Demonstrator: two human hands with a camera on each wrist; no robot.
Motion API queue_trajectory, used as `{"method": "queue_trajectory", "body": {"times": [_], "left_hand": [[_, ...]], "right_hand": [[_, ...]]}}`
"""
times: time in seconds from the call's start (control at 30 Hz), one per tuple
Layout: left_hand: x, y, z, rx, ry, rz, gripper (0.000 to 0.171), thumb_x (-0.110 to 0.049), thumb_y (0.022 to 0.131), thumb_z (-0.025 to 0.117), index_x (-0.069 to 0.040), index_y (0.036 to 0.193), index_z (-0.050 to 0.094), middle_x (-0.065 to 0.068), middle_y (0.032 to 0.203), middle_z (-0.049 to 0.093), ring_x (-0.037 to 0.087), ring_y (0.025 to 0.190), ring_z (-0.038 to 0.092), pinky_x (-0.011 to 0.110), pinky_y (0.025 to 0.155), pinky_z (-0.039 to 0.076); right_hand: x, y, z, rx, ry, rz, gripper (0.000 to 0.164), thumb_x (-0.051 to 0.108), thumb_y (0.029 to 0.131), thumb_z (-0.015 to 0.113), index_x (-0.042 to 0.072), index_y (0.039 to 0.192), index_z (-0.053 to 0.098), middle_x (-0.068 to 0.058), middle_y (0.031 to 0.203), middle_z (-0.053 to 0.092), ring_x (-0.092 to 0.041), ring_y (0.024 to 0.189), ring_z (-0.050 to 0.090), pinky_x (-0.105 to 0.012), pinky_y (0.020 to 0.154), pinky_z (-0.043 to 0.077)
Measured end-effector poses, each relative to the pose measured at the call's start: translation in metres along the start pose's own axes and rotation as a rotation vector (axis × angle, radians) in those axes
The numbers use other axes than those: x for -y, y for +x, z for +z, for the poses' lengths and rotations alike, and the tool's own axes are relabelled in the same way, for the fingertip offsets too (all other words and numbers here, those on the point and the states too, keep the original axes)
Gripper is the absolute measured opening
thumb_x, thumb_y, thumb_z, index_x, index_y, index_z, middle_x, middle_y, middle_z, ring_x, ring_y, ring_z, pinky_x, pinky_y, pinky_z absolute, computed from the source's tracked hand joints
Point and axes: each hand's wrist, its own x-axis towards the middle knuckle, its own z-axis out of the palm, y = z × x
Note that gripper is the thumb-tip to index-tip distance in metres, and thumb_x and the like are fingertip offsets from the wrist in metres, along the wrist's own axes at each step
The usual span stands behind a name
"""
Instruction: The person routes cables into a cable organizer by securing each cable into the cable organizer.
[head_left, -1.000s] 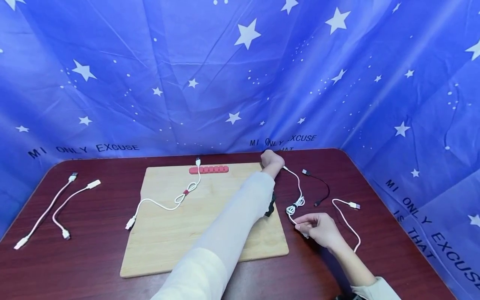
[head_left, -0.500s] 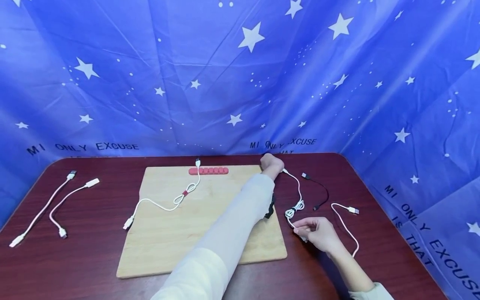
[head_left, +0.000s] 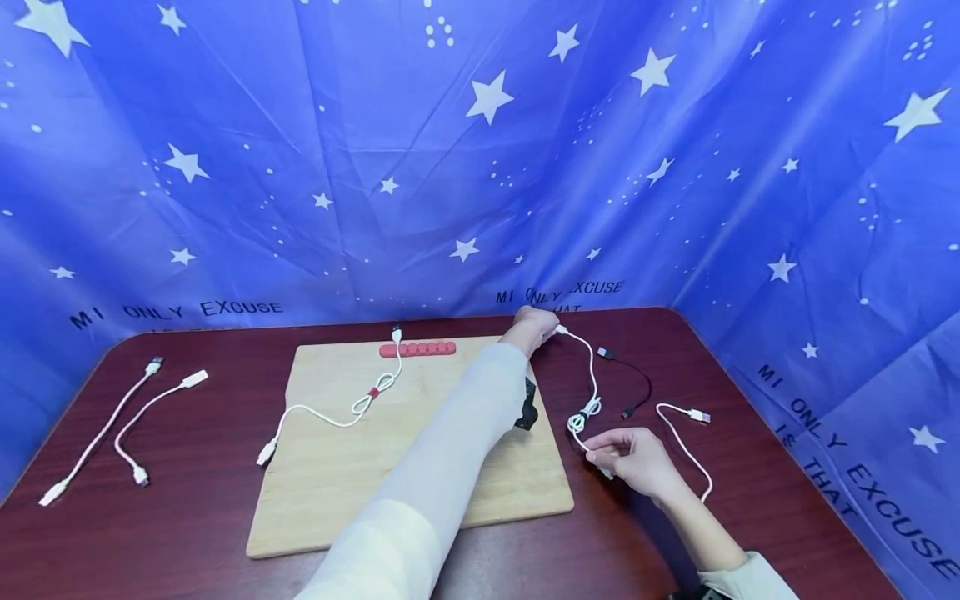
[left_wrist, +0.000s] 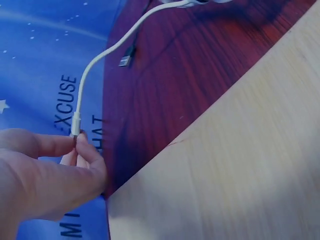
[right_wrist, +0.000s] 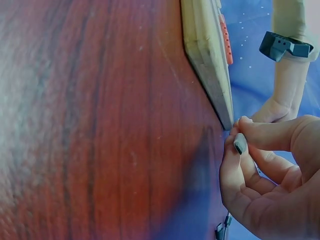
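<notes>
Pinching one end of the bundled white cable [head_left: 583, 417] between thumb and forefinger: left hand [head_left: 534, 325], near the far right corner of the wooden board [head_left: 337, 483]. Right hand [head_left: 643, 460]: fingertips gripping the same cable's nearer end, beside the board's right edge; seemingly its plug shows at the fingers, largely hidden. Cable's middle: coiled, black-tied, lying on the dark red table [head_left: 187, 542] between the hands. Further right: short black cable [head_left: 649, 385]; loose white cable [head_left: 700, 416]. On the board: red clip strip [head_left: 417, 349], far edge; red-tied white cable [head_left: 362, 406], one end crossing the strip. Left of the board: longer white cable [head_left: 105, 427]; shorter white cable [head_left: 118, 437].
</notes>
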Motion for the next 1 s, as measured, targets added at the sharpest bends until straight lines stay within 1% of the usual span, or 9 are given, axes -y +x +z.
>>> {"method": "queue_trajectory", "body": {"times": [0.07, 0.13, 0.27, 0.47, 0.6, 0.7, 0.8, 0.83, 1.0], "left_hand": [[-0.010, -0.044, -0.027, 0.071, 0.122, 0.044, 0.027, -0.007, 0.087, 0.066, -0.004, 0.114, 0.062, 0.000, 0.075, 0.061, 0.010, 0.056, 0.055, 0.020, 0.058, 0.050], [-0.020, -0.089, -0.047, 0.108, 0.074, 0.033, 0.024, -0.009, 0.092, 0.062, -0.001, 0.114, 0.062, 0.002, 0.075, 0.062, 0.012, 0.061, 0.059, 0.019, 0.066, 0.054], [-0.023, -0.114, -0.068, 0.212, -0.142, -0.012, 0.024, -0.005, 0.095, 0.056, 0.002, 0.118, 0.057, 0.014, 0.100, 0.068, 0.021, 0.089, 0.072, 0.028, 0.083, 0.060], [-0.021, -0.090, -0.081, 0.349, -0.288, 0.000, 0.030, 0.001, 0.096, 0.052, 0.010, 0.124, 0.054, 0.027, 0.118, 0.063, 0.029, 0.104, 0.069, 0.024, 0.082, 0.060], [-0.012, -0.053, -0.077, 0.371, -0.395, 0.042, 0.027, 0.005, 0.091, 0.058, 0.011, 0.117, 0.060, 0.027, 0.113, 0.065, 0.032, 0.104, 0.069, 0.028, 0.084, 0.060], [-0.009, -0.040, -0.078, 0.360, -0.471, 0.060, 0.022, 0.007, 0.087, 0.063, 0.011, 0.109, 0.065, 0.027, 0.108, 0.067, 0.032, 0.102, 0.069, 0.029, 0.084, 0.060], [-0.012, -0.047, -0.083, 0.371, -0.511, 0.061, 0.029, 0.008, 0.087, 0.063, 0.009, 0.115, 0.064, 0.027, 0.117, 0.065, 0.031, 0.111, 0.066, 0.029, 0.091, 0.058], [-0.016, -0.063, -0.088, 0.353, -0.488, 0.046, 0.033, 0.009, 0.089, 0.058, 0.009, 0.122, 0.060, 0.024, 0.125, 0.063, 0.027, 0.113, 0.065, 0.029, 0.097, 0.054], [-0.019, -0.075, -0.099, 0.439, -0.446, 0.070, 0.044, 0.013, 0.090, 0.053, 0.008, 0.134, 0.050, 0.022, 0.139, 0.053, 0.027, 0.128, 0.055, 0.030, 0.109, 0.046]], "right_hand": [[-0.001, 0.000, 0.001, 0.014, 0.004, -0.012, 0.023, 0.002, 0.082, 0.070, -0.014, 0.098, 0.068, -0.012, 0.073, 0.071, -0.001, 0.052, 0.053, -0.020, 0.049, 0.048], [-0.002, -0.001, 0.003, 0.026, 0.011, -0.015, 0.023, 0.002, 0.082, 0.070, -0.014, 0.098, 0.068, -0.011, 0.073, 0.072, 0.000, 0.053, 0.054, -0.021, 0.050, 0.049], [-0.001, -0.003, 0.006, 0.042, 0.029, -0.011, 0.025, 0.004, 0.082, 0.070, -0.015, 0.099, 0.067, -0.007, 0.074, 0.073, 0.001, 0.056, 0.057, -0.021, 0.053, 0.052], [0.010, 0.001, 0.007, 0.038, 0.047, -0.004, 0.027, 0.006, 0.082, 0.071, -0.014, 0.101, 0.068, -0.005, 0.074, 0.072, -0.001, 0.057, 0.057, -0.022, 0.055, 0.053], [0.015, 0.004, 0.007, 0.039, 0.046, -0.021, 0.026, 0.006, 0.083, 0.071, -0.013, 0.101, 0.068, -0.011, 0.078, 0.073, 0.000, 0.058, 0.058, -0.021, 0.055, 0.053], [0.017, 0.007, 0.009, 0.052, 0.049, -0.048, 0.026, 0.006, 0.083, 0.070, -0.013, 0.101, 0.068, -0.011, 0.080, 0.074, 0.002, 0.060, 0.058, -0.019, 0.055, 0.053], [0.019, 0.007, 0.011, 0.068, 0.070, -0.069, 0.027, 0.006, 0.084, 0.070, -0.014, 0.102, 0.067, -0.012, 0.082, 0.074, 0.004, 0.062, 0.059, -0.018, 0.055, 0.051], [0.019, 0.007, 0.012, 0.072, 0.084, -0.069, 0.028, 0.006, 0.084, 0.070, -0.015, 0.102, 0.067, -0.013, 0.083, 0.074, 0.004, 0.063, 0.059, -0.017, 0.056, 0.051], [0.020, 0.008, 0.015, 0.122, 0.135, -0.071, 0.031, 0.005, 0.084, 0.070, -0.016, 0.105, 0.064, -0.017, 0.087, 0.074, 0.004, 0.067, 0.061, -0.017, 0.058, 0.052]]}}
